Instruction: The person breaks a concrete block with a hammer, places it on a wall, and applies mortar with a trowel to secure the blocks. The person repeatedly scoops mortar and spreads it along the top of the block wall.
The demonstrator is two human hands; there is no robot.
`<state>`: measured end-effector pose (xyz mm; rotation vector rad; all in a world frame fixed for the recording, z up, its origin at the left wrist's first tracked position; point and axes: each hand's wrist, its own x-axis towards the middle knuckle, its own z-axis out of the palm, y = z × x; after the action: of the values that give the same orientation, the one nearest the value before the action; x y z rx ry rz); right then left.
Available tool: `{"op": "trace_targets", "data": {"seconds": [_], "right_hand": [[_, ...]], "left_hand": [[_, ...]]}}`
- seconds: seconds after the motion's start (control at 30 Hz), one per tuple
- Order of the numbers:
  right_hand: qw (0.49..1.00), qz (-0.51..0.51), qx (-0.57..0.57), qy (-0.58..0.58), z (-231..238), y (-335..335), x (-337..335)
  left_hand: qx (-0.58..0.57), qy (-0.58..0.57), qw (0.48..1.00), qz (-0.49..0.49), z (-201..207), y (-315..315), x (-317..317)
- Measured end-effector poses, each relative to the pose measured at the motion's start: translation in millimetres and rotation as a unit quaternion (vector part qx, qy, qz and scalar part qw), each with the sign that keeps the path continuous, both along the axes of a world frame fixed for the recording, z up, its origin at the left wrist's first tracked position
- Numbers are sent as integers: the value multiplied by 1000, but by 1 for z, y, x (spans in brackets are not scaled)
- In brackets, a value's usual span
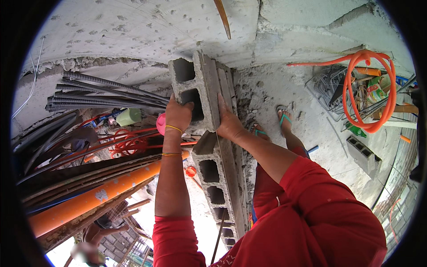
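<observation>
- Nearest the camera, a red shirt is seen, with both forearms extended toward the block row.
- The upper hollow block is positioned at the far end of the block row, near the concrete wall, and is held from both sides.
- Left hand: the fingers are curled over the block's left edge, and the edge is pinched with the thumb at the nearer cell.
- Right hand: the fingers are laid flat and close together along the right face; the thumb's position cannot be told.
- Done: the row is assembled up to the held block, with its visible cells open.
- Left: placement is judged incomplete, as neither hand has been released. Full seating and mortar beneath the block cannot be confirmed.
- A spare block is left unused on the ground, right of the row.
</observation>
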<state>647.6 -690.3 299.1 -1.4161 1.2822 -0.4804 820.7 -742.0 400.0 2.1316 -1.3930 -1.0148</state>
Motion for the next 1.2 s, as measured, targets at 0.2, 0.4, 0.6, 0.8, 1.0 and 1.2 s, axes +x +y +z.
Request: {"op": "trace_targets", "data": {"seconds": [0.2, 0.4, 0.6, 0.8, 1.0, 1.2], "right_hand": [[1000, 1, 0, -16, -7, 9, -1], [1000, 5, 4, -5, -7, 5, 0], [999, 27, 15, 4, -5, 5, -1], [999, 16, 46, 18, -11, 4, -5], [948, -39, 247, -198, -27, -7, -36], [886, -220, 361, -191, -66, -35, 1]], "left_hand": [[19, -13, 1000, 2, -3, 3, 3], [1, 1, 1000, -9, -6, 1, 5], [38, -43, 998, 11, 1, 1, 1], [26, -27, 999, 19, -7, 3, 2], [19, -51, 999, 2, -17, 5, 7], [47, -94, 994, 2, -15, 2, 4]]}}
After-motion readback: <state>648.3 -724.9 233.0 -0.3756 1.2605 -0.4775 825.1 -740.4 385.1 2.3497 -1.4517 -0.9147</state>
